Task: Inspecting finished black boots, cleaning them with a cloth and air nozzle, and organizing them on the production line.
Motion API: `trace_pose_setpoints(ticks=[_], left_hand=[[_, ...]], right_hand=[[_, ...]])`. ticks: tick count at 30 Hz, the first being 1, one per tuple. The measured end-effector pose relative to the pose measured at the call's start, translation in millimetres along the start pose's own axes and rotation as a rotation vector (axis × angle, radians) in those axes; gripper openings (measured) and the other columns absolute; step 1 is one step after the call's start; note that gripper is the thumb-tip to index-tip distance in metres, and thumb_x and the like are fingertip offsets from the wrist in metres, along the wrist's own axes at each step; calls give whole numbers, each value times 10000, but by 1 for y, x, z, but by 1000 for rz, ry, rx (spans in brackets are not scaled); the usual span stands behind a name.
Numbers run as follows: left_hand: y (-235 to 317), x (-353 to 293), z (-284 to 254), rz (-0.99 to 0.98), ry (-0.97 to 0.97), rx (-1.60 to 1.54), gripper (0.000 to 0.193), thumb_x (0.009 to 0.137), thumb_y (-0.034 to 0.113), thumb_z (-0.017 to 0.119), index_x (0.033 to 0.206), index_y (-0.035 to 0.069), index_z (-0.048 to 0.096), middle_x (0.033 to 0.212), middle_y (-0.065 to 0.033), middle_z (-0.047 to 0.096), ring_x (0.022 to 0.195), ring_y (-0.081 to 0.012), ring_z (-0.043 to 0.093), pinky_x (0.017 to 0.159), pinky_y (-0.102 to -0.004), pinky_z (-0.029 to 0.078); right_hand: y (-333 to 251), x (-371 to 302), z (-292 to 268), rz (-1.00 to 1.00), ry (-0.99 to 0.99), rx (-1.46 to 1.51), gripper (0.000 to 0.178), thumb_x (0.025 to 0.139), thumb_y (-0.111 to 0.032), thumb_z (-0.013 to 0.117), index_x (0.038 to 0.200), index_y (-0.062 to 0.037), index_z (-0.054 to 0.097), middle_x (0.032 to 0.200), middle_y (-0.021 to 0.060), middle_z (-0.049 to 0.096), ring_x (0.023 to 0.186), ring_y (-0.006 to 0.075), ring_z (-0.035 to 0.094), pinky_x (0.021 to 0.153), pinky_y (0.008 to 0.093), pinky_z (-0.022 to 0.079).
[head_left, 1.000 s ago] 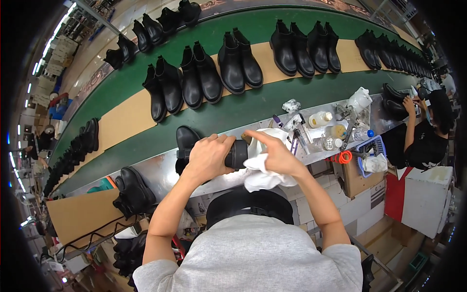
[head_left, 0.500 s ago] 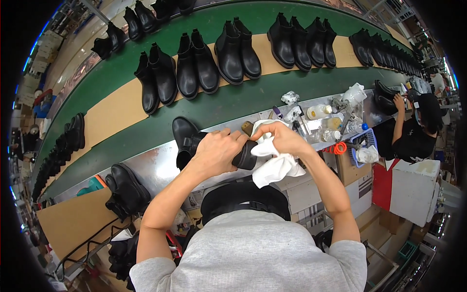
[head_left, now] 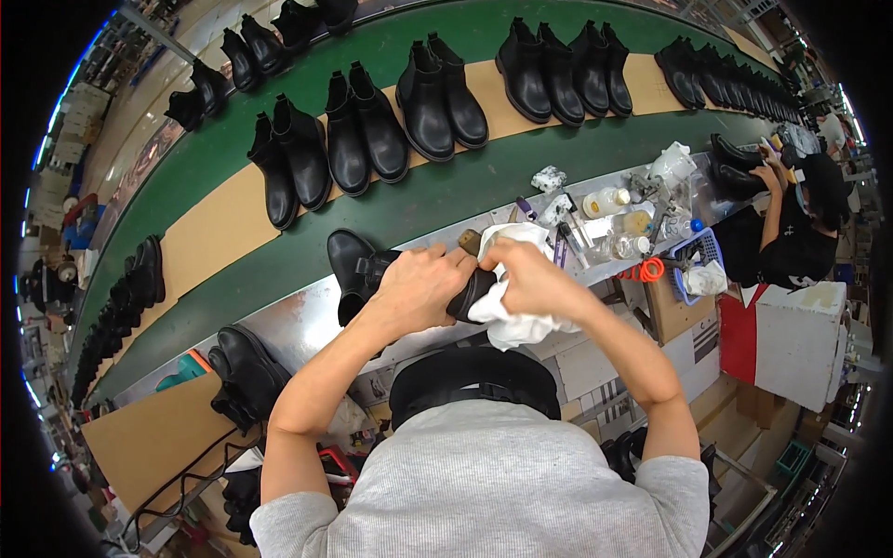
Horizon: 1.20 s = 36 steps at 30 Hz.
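The left hand [head_left: 423, 285], fingers curled round the boot [head_left: 465, 299], should steady it while the right hand [head_left: 532, 279], fingers bunched on the cloth [head_left: 513, 329], presses evenly.

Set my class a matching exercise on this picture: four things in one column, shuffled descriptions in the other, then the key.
1. Wearer's left hand
2. Wearer's right hand
3. Coil
4. Basket

A. Orange-red
B. Clutching a white cloth
C. Blue, holding a white wad
D. Gripping a black boot

Pairs: 1-D; 2-B; 3-A; 4-C
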<state>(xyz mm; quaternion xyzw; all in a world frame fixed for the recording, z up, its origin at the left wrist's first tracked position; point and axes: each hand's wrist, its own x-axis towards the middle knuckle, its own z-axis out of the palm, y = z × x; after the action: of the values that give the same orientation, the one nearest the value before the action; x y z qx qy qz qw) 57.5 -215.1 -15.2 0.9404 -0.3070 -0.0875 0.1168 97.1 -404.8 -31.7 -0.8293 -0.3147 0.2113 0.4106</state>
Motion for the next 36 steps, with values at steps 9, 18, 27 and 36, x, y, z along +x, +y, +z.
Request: trace_pose_setpoints(ticks=[9,18,27,36], left_hand=[[-1,5,0,19,-36,-18,553,528,271,796,958,36,541,916,-68,592,861,-238,589,687,-356,511],[-2,6,-2,13,-53,-40,632,478,267,801,1024,66,554,877,-43,585,831,-233,581,677,-339,496],[-4,8,-1,31,-39,-27,638,474,266,795,1032,71,553,875,-41,580,850,-231,578,685,-341,495],[-2,12,-1,47,-72,-6,626,490,276,793,1027,61,551,893,-45,574,853,-234,579,686,-342,497]], right_hand=[[14,4,-6,-50,-38,7,288,607,-23,676,886,44,653,791,179,652,735,256,628,647,305,479],[23,9,-15,30,-152,226,349,594,62,556,926,45,661,824,213,654,774,279,636,706,308,485],[20,7,-10,-39,-87,135,327,602,-8,631,922,50,658,829,217,654,733,250,644,641,307,488],[13,4,-9,118,-122,73,250,602,-22,672,838,56,652,849,177,632,820,273,614,732,311,468]])
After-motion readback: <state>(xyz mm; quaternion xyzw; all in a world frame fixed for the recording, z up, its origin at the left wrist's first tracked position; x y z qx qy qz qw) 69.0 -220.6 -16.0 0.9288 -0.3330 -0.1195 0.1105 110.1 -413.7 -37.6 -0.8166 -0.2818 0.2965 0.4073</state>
